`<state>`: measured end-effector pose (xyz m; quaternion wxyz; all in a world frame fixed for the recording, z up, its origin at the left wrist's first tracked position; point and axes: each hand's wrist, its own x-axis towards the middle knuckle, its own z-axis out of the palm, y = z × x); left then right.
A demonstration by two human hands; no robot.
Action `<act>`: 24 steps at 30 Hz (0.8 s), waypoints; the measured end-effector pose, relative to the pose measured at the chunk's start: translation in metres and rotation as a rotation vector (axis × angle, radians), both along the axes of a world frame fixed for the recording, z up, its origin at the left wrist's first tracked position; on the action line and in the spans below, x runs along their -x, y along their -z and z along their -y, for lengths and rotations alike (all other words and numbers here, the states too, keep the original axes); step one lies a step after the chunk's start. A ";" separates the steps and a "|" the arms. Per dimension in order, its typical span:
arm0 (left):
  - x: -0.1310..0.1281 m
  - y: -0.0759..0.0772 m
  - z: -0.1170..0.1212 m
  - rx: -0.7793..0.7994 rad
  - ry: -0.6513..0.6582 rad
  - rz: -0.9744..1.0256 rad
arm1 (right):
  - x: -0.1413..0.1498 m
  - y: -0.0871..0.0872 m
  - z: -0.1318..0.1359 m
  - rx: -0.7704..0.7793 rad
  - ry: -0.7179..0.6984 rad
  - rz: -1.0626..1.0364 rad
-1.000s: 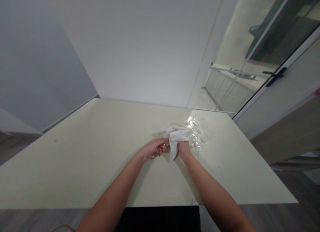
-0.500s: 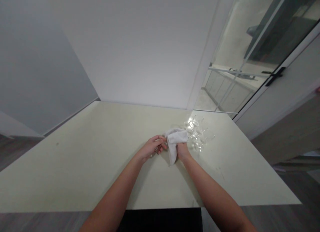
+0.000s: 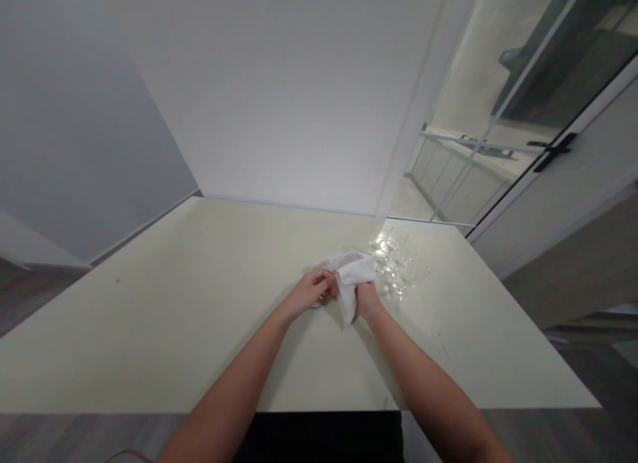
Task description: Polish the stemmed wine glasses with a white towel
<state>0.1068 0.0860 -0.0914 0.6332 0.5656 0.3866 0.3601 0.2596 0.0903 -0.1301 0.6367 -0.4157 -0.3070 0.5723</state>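
A white cloth (image 3: 355, 270) is bunched and folded over in my right hand (image 3: 367, 299), its lower corner hanging toward the table. My left hand (image 3: 313, 291) is closed at the cloth's left edge, fingers curled around a small shiny piece (image 3: 321, 299) that looks see-through; its exact kind is hard to make out. The left fingertips touch the cloth. Just beyond the right hand lies a loose pile of clear, glossy, curved pieces (image 3: 393, 264) on the table. Part of the right fingers is hidden under the cloth.
A pale cream tabletop (image 3: 174, 317) spreads beneath both hands. Behind it stands a white wall panel (image 3: 279, 117). A glass door with a black handle (image 3: 555, 151) is at the right. The table's front edge runs close to my body.
The left fingers have closed in further against the cloth, covering more of the small shiny piece. The right hand still holds the cloth, and the view has shifted slightly.
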 end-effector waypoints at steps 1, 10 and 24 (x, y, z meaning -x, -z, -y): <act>-0.001 0.001 0.000 -0.047 -0.016 -0.027 | 0.000 -0.001 0.000 0.011 0.023 -0.021; -0.002 0.003 0.004 0.009 0.072 -0.059 | -0.003 -0.005 0.001 0.000 -0.013 -0.036; 0.002 -0.008 0.006 0.038 0.063 -0.050 | -0.001 -0.007 0.000 0.055 -0.122 -0.125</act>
